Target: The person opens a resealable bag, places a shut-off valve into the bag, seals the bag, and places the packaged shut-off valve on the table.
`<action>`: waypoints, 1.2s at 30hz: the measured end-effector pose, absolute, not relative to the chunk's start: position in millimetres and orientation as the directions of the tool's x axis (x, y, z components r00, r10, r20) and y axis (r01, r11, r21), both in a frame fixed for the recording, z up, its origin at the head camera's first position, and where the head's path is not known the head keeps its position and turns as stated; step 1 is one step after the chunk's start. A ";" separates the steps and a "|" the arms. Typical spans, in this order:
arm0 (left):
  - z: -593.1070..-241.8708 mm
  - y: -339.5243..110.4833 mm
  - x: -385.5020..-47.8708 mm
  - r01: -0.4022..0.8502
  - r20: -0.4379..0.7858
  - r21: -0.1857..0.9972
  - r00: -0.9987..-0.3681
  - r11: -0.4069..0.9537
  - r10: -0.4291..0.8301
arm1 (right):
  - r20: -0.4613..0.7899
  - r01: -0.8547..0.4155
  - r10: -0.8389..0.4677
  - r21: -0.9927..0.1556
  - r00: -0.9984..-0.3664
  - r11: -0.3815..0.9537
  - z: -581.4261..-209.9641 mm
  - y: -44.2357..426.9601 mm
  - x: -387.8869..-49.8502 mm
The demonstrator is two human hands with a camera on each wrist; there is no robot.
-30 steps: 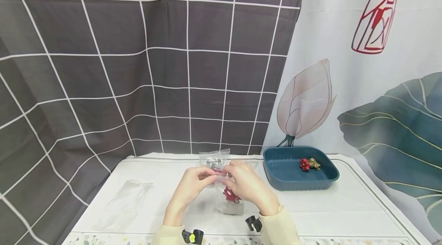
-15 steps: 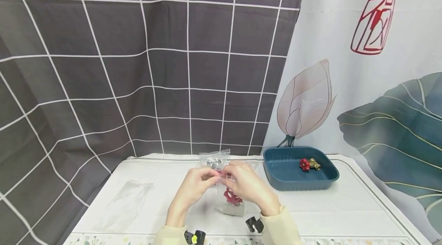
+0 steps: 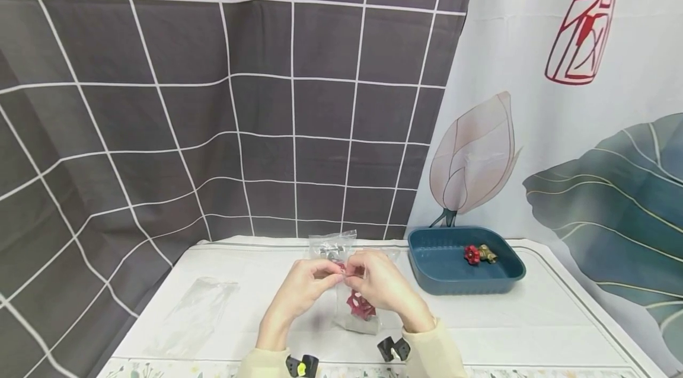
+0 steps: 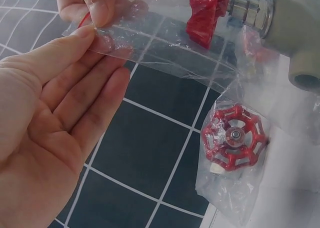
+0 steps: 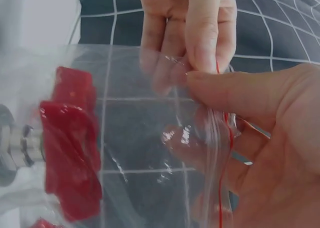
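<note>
A clear zip bag with a red seal line hangs between my hands. Inside it is a valve with a red handwheel and a grey-green body. My left hand pinches the bag's top edge between thumb and fingers. Right beside it, my right hand pinches the same edge along the seal, the two thumbs nearly touching in the right wrist view. Behind them lies another bagged valve, its red handwheel face-on in the left wrist view; in the head view the hands partly cover it.
A blue tray at the back right holds a brass valve with a red handwheel. On the left of the white table lies a flat clear plastic bag. A grey gridded curtain hangs behind the table.
My left fingertips have shifted slightly right along the bag's top edge, closer to the right ones. The bag's lower end has moved a little. The tray and flat bag stay put.
</note>
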State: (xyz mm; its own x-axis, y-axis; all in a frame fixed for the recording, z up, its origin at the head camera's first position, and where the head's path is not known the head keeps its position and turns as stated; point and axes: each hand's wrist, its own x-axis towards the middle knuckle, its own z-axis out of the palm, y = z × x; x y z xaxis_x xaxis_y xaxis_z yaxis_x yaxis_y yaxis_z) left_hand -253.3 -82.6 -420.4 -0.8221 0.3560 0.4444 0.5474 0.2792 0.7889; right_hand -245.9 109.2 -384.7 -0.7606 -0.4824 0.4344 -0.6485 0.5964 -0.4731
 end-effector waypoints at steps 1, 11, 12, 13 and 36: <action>-420.0 -81.8 -253.3 0.550 0.446 0.784 -0.821 0.286 0.356 | 0.429 -0.646 -0.484 -0.478 -0.763 0.595 -384.6 109.9 -246.2; -421.5 -84.7 -254.3 0.555 0.447 0.777 -0.819 0.297 0.360 | 0.368 -0.640 -0.524 -0.422 -0.768 0.642 -383.9 122.2 -250.4; -421.9 -85.3 -254.6 0.554 0.447 0.781 -0.818 0.289 0.362 | 0.367 -0.645 -0.530 -0.424 -0.764 0.636 -383.9 122.9 -250.8; -422.1 -85.8 -254.9 0.553 0.446 0.786 -0.817 0.277 0.367 | 0.370 -0.653 -0.538 -0.424 -0.758 0.628 -383.8 123.4 -251.0; -421.3 -88.9 -255.0 0.507 0.401 0.825 -0.837 0.250 0.373 | 0.356 -0.703 -0.610 -0.439 -0.708 0.560 -381.5 132.6 -253.8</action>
